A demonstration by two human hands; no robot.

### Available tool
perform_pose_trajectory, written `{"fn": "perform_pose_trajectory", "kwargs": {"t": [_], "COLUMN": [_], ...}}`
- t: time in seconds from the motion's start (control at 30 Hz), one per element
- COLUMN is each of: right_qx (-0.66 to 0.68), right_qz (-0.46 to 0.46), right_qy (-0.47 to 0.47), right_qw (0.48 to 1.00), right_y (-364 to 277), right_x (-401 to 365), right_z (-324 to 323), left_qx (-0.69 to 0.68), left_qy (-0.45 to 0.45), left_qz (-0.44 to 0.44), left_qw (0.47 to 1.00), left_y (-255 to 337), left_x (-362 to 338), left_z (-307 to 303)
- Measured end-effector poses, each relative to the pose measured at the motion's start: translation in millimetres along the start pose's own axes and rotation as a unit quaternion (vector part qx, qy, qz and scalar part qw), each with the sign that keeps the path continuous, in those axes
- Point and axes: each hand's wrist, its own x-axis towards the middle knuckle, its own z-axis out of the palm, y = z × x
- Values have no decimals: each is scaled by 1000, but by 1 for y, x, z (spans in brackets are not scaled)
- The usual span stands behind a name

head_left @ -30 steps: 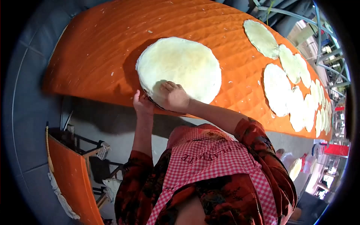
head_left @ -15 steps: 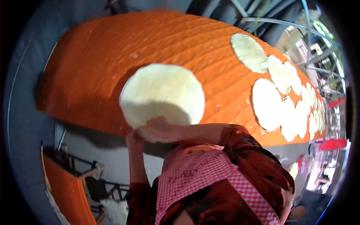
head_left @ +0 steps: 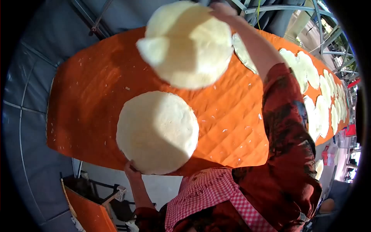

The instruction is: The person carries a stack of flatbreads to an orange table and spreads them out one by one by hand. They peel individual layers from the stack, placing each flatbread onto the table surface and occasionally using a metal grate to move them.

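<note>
A round pale flatbread (head_left: 158, 131), perhaps the top of a stack, lies over the near edge of the orange table. My left hand (head_left: 132, 170) is closed on its lower left rim, thumb on top. My right hand (head_left: 224, 12), blurred, is stretched to the far side. It pinches the upper right edge of a second flatbread (head_left: 189, 46), which hangs above the table's far part with its left edge folded over. This raised flatbread is smeared by motion and partly in shadow.
Several more flatbreads (head_left: 321, 116) lie spread over the right side of the quilted orange cloth (head_left: 228, 112). White crumbs dot the cloth. Metal bars (head_left: 290, 8) stand behind the far right edge. A smaller orange table (head_left: 91, 208) is at the lower left.
My right hand has moved from the near edge to the far side, lifting a flatbread away. Another round now shows beneath where it was. My left hand stays at the near rim.
</note>
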Motion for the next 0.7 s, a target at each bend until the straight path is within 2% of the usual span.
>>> {"fn": "perform_pose_trajectory", "kwargs": {"t": [0.03,0.07,0.1,0.13,0.17,0.2,0.23,0.27,0.3,0.33,0.37,0.43,0.47,0.5,0.53,0.57,0.6,0.63,0.7], "right_qx": [-56,-32,-19,-21,44,79,129,198,212,310,338,386,411,438,461,452,396,363,200], "right_qz": [201,218,109,81,10,97,31,99,150,140,133,80,62,43,42,2,-71,-95,-104], "right_qy": [92,189,270,303,319,226,249,148,19,20,-16,-5,-3,-4,-69,-75,-21,-81,-146], "right_qw": [974,957,957,949,947,966,959,964,965,940,931,919,910,898,884,889,915,923,963], "right_y": [-29,-4,15,29,22,-10,-9,-38,-70,-108,-146,-222,-259,-300,-343,-382,-422,-460,-523], "right_x": [-30,-30,-51,-60,-89,-127,-159,-203,-244,-284,-313,-350,-361,-373,-377,-384,-390,-390,-391], "right_z": [-32,-13,0,25,42,51,100,121,133,141,136,138,139,136,115,121,120,110,105], "left_qx": [-1,-3,-5,-9,-14,-5,6,20,13,6,-3,-24,-18,92,15,-64,-82,-105,-174], "left_qy": [8,16,13,10,6,-3,-14,-26,-48,-70,-89,-153,-189,-210,-198,-177,-180,-191,-226], "left_qz": [-4,-9,-20,-31,-42,-38,-34,-30,-23,-16,-10,-36,-3,75,14,-46,-68,-91,-198], "left_qw": [1000,1000,1000,999,999,999,999,999,998,997,996,987,982,970,980,981,978,972,938], "left_y": [1,3,5,5,5,3,-1,0,5,9,14,34,43,48,49,50,56,60,67], "left_x": [-3,-5,-6,-6,-4,1,11,18,18,11,6,8,4,6,23,40,39,40,45], "left_z": [5,7,9,9,9,1,-10,-19,-16,-4,7,25,29,30,24,18,17,16,5]}}
